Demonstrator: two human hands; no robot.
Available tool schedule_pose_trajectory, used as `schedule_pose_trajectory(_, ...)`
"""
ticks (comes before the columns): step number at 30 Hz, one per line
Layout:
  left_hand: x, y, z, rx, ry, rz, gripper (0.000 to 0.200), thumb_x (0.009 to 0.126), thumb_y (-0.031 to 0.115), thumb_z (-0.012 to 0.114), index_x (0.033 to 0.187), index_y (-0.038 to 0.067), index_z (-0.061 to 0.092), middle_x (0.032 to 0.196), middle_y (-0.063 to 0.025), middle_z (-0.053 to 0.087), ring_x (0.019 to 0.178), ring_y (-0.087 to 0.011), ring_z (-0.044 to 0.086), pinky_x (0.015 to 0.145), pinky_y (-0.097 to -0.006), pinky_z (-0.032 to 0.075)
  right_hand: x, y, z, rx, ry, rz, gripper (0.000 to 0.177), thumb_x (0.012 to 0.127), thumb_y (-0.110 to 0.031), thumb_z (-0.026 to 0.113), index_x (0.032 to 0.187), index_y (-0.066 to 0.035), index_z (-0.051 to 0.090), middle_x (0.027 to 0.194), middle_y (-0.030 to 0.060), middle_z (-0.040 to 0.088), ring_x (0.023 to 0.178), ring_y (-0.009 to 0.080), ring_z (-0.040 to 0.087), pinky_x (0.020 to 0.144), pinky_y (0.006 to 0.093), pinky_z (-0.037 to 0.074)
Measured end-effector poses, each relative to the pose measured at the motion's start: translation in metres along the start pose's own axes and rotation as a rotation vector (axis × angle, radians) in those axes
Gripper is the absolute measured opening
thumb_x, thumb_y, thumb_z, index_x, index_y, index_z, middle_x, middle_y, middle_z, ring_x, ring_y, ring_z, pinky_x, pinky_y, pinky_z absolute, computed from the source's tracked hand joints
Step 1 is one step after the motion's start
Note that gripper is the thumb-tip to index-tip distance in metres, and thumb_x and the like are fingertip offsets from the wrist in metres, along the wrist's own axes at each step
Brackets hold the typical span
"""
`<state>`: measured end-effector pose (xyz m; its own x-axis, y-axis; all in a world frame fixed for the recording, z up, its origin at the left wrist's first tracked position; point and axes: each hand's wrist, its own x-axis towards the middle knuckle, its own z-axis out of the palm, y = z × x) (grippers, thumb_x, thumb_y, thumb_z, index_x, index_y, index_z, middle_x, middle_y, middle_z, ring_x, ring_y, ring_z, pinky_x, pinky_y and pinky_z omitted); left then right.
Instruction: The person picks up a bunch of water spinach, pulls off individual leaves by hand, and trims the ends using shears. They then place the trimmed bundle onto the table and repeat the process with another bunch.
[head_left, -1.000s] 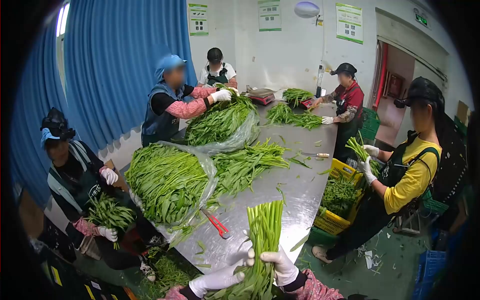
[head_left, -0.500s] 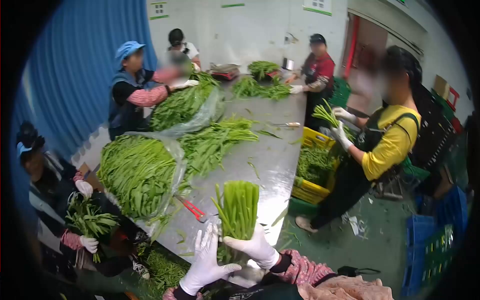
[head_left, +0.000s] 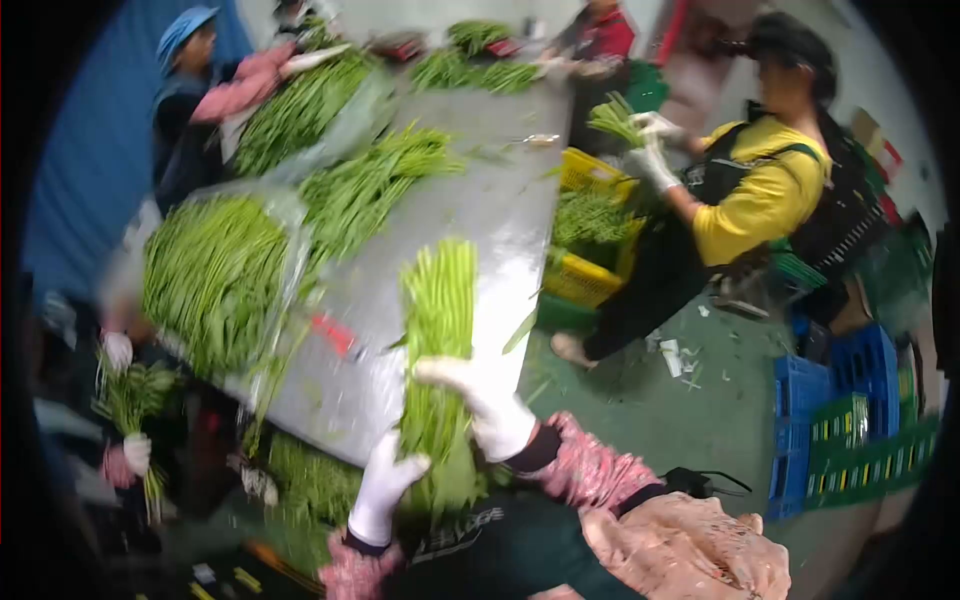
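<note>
A bundle of long green stems (head_left: 440,310) stands upright above the near edge of the metal table, leaves downward. My right hand (head_left: 485,400), in a white glove, is wrapped round its right side. My left hand (head_left: 385,485), also gloved, is at the lower left side of the bundle, thumb against the leaves; some of its fingers are hidden. A red-handled tool (head_left: 333,335) lies on the metal table (head_left: 400,235) left of the bundle, beside a large heap of greens (head_left: 215,280).
A person in yellow (head_left: 770,190) holds greens on the right, by a yellow crate (head_left: 580,277). Other people stand left and at the far end. Blue crates (head_left: 790,430) are at the right; loose greens (head_left: 310,490) lie below the table's near edge.
The view has tilted down and shifted right. More of the bundle's leafy lower part now shows. My left hand has turned and moved lower along the bundle; my right hand still grips it.
</note>
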<state>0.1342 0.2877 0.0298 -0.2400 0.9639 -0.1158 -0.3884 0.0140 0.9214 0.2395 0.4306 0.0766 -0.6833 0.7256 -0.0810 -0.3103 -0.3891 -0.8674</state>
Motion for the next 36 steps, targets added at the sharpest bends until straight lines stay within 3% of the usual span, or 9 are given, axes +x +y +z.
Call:
schedule_pose_trajectory(4,0.035,-0.033,-0.02,0.523,-0.093,0.068,0.089,0.08,0.049,0.078,0.14,-0.006,0.04,0.13,-0.0132,0.056,0.123,-0.0228,0.051,0.105,-0.0363,0.04,0.025,0.001,-0.017,0.328,0.12,0.289,0.025,0.089,-0.011,0.063,0.109,0.003,0.064,0.092,0.0103,0.069,0.08,0.0194,0.068,0.073,0.0338,0.059)
schedule_pose_trajectory(10,0.01,-0.043,0.028,-0.176,-0.028,0.029,0.087,0.086,0.039,0.077,0.146,-0.001,0.03,0.135,-0.0087,0.05,0.127,-0.0194,0.046,0.109,-0.0344,0.036,0.027,0.023,-0.017,0.275,0.108,0.309,0.027,0.089,-0.017,0.068,0.111,-0.004,0.062,0.091,0.0084,0.068,0.077,0.0176,0.067,0.067,0.0315,0.058)
schedule_pose_trajectory(15,0.012,-0.039,0.039,-0.182,-0.014,-0.072,0.056,0.09,0.002,0.067,0.141,0.001,0.043,0.131,-0.0051,0.053,0.12,-0.0137,0.052,0.102,-0.0298,0.042,0.027,0.033,-0.012,0.353,0.138,0.296,0.033,0.091,-0.026,0.07,0.115,-0.006,0.062,0.094,0.0072,0.068,0.077,0.017,0.066,0.067,0.0321,0.057)
schedule_pose_trajectory(22,0.029,-0.024,0.031,-0.41,0.178,-0.059,0.045,0.09,0.006,0.065,0.132,0.001,0.052,0.124,-0.0058,0.06,0.109,-0.0154,0.059,0.095,-0.0311,0.049,0.038,0.018,0.003,0.477,-0.023,0.248,0.046,0.095,-0.035,0.066,0.13,-0.008,0.054,0.111,0.0041,0.064,0.098,0.0155,0.062,0.084,0.0334,0.053)
schedule_pose_trajectory(24,0.027,-0.04,0.005,-0.954,0.084,-0.409,0.038,0.091,0.007,0.062,0.128,0.002,0.055,0.118,-0.0103,0.065,0.107,-0.0187,0.063,0.095,-0.0359,0.051,0.048,0.037,-0.016,0.231,-0.073,0.322,0.043,0.096,-0.034,0.064,0.128,-0.007,0.055,0.108,0.0045,0.065,0.095,0.0154,0.063,0.082,0.0322,0.053)
schedule_pose_trajectory(28,-0.003,-0.063,-0.005,-0.444,0.058,0.059,0.043,0.099,0.005,0.052,0.14,-0.001,0.041,0.139,-0.0161,0.051,0.126,-0.0244,0.052,0.108,-0.0388,0.042,0.014,0.127,-0.064,-0.111,-0.13,0.457,0.039,0.101,-0.034,0.056,0.118,0.0,0.061,0.107,0.011,0.068,0.095,0.0224,0.065,0.085,0.0344,0.051)
schedule_pose_trajectory(31,-0.005,-0.058,0.007,-0.311,0.22,0.084,0.039,0.1,0.009,0.053,0.138,0.0,0.046,0.134,-0.0132,0.055,0.119,-0.0178,0.056,0.103,-0.0336,0.046,-0.013,0.149,-0.051,-0.691,0.102,-0.01,0.052,0.103,-0.043,0.046,0.11,0.008,0.058,0.111,0.0293,0.061,0.106,0.0398,0.057,0.096,0.0458,0.044)
schedule_pose_trajectory(34,0.014,-0.018,0.019,-1.132,0.185,-0.293,0.034,0.102,0.012,0.052,0.134,0.0,0.051,0.123,-0.0097,0.061,0.109,-0.0145,0.06,0.096,-0.0297,0.049,-0.012,0.111,-0.033,-0.84,0.058,-0.043,0.059,0.104,-0.045,0.041,0.103,0.012,0.056,0.114,0.0395,0.053,0.11,0.0509,0.05,0.102,0.0514,0.037)
schedule_pose_trajectory(36,0.021,-0.018,0.018,-0.893,0.232,-0.269,0.034,0.101,0.015,0.055,0.131,0.0,0.054,0.114,-0.0077,0.064,0.104,-0.0144,0.062,0.091,-0.027,0.051,-0.009,0.119,-0.035,-0.952,0.043,-0.308,0.059,0.103,-0.044,0.04,0.097,0.013,0.055,0.113,0.0422,0.051,0.111,0.0557,0.046,0.104,0.055,0.034)
